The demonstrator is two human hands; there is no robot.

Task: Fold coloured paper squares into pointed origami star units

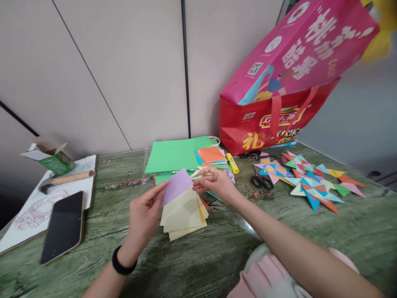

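A small purple sheet of paper [178, 187] is held up over the table, tilted. My left hand [146, 213], with a black band at the wrist, pinches its left edge between thumb and fingers. At the sheet's right corner, the fingertips of my right hand [217, 184] are pressed together on the paper. Just beneath lies a loose fanned stack of pale yellow paper squares [182, 213], partly covered by the purple sheet. Behind my right hand is a pile of small coloured squares with orange paper [211, 155] on top, resting on large green sheets [176, 155].
A yellow glue stick [232, 163] and black-handled scissors [262, 181] lie right of the papers, beside folded colourful paper stars [310, 182]. Large shopping bags [279, 111] stand behind. At left are a phone [63, 225], a wooden-handled tool [72, 177] and a green box [57, 159].
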